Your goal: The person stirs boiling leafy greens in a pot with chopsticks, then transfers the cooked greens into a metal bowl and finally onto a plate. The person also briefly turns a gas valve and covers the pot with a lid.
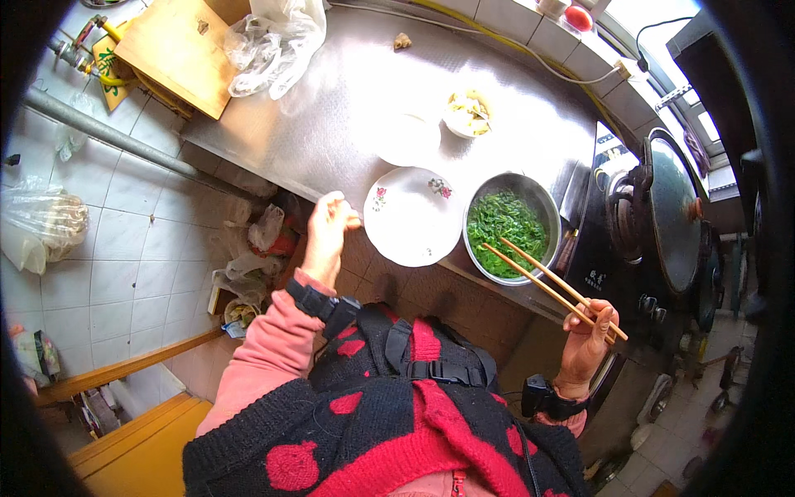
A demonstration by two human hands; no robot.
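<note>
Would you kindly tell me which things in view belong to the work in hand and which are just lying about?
Apparently in use:
- chopsticks, in the right hand
- greens, at their tips
- pot holding the greens
- plate, near the left hand

Seemingly lying about:
- board
- bag beside it
- brown lump

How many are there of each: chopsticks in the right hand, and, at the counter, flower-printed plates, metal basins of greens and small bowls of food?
Wooden chopsticks: 2
Flower-printed plate: 1
Metal basin of greens: 1
Small bowl of food: 1
Total: 5
</note>
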